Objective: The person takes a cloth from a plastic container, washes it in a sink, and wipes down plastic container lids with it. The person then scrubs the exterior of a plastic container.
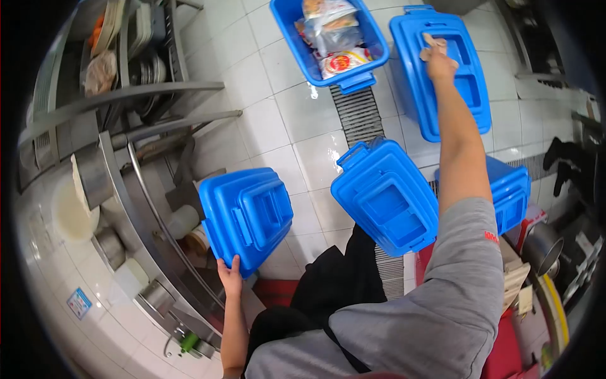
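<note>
My left hand [230, 278] grips the lower edge of a blue plastic lid [218, 215], which is tilted at the left. Its thumb and fingers are closed on the rim. My right hand [443, 67] reaches far forward and presses a pale, crumpled cloth [433, 45] onto the lid of a blue lidded bin [410, 76] at the upper right. Left of that bin stands an open blue bin [291, 54] with plastic-wrapped packages [334, 28] inside. Nearer to me is another blue bin with its lid on [353, 189].
One more blue bin [521, 196] stands partly behind my right arm. A drain grate [356, 114] runs through the white tiled floor [252, 82]. Along the left are a metal counter [158, 234] and racks [113, 101]. A metal pot [543, 246] sits at the right.
</note>
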Motion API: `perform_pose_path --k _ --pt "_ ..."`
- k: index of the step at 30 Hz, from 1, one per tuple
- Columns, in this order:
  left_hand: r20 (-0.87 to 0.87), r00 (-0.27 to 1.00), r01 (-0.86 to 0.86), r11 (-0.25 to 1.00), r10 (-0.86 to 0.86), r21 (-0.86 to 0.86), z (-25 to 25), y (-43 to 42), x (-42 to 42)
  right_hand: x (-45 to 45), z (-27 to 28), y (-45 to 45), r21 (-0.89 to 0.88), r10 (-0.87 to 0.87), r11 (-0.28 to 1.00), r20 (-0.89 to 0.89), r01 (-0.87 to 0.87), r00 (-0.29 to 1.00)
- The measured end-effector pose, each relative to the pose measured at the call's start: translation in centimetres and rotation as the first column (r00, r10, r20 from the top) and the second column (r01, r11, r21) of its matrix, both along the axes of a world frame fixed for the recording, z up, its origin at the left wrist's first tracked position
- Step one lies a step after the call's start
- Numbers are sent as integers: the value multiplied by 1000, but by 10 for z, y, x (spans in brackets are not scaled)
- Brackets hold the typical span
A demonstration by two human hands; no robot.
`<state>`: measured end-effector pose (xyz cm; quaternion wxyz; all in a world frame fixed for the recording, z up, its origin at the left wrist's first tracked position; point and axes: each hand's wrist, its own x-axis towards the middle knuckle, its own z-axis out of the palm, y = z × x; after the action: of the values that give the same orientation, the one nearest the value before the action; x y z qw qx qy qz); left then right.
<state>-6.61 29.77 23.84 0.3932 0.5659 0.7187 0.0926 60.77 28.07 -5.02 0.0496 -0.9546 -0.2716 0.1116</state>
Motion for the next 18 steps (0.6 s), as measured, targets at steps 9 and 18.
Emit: perform_pose_path --k 9,18 --pt "478 860 -185 982 181 -40 67 24 12 -34 89 -8 607 -86 793 20 56 996" --pt "658 702 -392 919 271 40 92 39 -28 -225 150 -11 380 499 331 -847 864 181"
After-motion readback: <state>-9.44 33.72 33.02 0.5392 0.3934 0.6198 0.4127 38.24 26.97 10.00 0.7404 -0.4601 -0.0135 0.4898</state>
